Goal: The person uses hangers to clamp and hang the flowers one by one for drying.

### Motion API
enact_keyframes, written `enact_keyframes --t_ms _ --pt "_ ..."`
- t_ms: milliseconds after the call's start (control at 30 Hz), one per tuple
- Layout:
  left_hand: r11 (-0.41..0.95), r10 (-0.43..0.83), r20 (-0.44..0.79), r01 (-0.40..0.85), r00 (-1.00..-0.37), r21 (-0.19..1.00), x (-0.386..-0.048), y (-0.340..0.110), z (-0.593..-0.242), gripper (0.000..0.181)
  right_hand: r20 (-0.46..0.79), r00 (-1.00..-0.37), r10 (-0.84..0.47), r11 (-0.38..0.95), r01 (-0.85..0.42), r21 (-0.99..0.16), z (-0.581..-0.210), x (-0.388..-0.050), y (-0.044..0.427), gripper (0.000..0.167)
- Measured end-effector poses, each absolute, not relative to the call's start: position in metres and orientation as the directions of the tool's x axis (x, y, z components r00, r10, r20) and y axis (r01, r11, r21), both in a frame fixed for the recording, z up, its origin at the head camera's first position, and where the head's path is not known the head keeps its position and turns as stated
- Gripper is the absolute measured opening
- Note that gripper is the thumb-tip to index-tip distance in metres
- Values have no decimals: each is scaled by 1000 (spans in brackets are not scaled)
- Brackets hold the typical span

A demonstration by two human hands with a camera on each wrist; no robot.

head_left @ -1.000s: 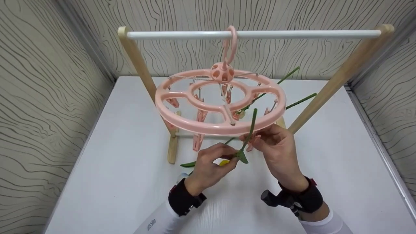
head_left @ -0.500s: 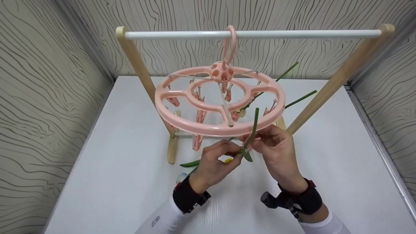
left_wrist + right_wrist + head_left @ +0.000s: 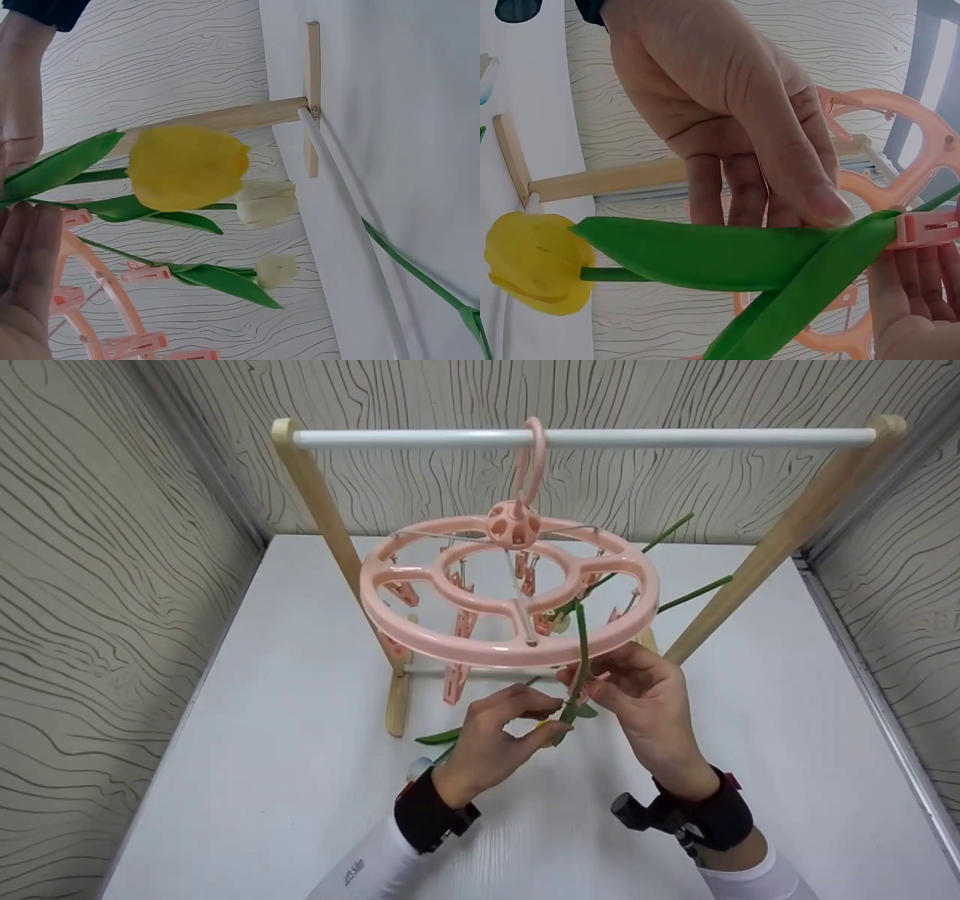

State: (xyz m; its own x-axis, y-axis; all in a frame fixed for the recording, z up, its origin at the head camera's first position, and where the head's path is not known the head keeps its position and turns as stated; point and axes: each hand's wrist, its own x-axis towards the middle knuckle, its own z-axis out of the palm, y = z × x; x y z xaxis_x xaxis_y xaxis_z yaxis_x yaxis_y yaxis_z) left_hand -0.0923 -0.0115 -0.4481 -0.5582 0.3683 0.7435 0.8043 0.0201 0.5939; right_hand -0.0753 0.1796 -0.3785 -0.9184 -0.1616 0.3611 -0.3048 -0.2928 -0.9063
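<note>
The left hand (image 3: 495, 739) pinches the green leaves (image 3: 573, 720) of a yellow tulip (image 3: 540, 262) between thumb and fingers. Its bloom points downward, mostly hidden behind that hand in the head view; its bare stem (image 3: 583, 630) rises in front of a pink ring hanger (image 3: 480, 652). The right hand (image 3: 652, 709) holds a pink clip (image 3: 922, 229) below the ring's front right edge. In the right wrist view the clip lies across the base of the leaves and the stem; how firmly it grips cannot be told.
The hanger hooks over the white bar (image 3: 675, 437) of a wooden stand (image 3: 787, 532). White tulips (image 3: 266, 202) hang beyond the hands, and more pink clips (image 3: 456, 682) dangle. A flower with a pale blue bloom (image 3: 420, 767) lies by the left wrist.
The left hand has shifted slightly right with the tulip, whose stem now stands more upright and nearer the clip. The right hand still holds the clip, almost in place.
</note>
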Motion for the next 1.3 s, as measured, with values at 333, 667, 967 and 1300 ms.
enact_keyframes --t_ms 333,667,967,1300 --pt "155 372 636 721 -676 676 -93 -44 -470 23 409 -898 -163 -284 -355 -891 -380 -83 191 34" --pt "430 323 433 538 -842 725 -94 -73 -500 19 415 -896 -158 -280 -363 -889 -383 -91 202 35" --pt "650 315 277 419 -908 634 -95 -86 -521 28 447 -880 -164 -285 -391 -875 -389 -101 209 34" --pt "784 359 238 430 -903 447 -91 -91 -540 38 484 -857 -177 -275 -429 -860 -392 -113 216 32"
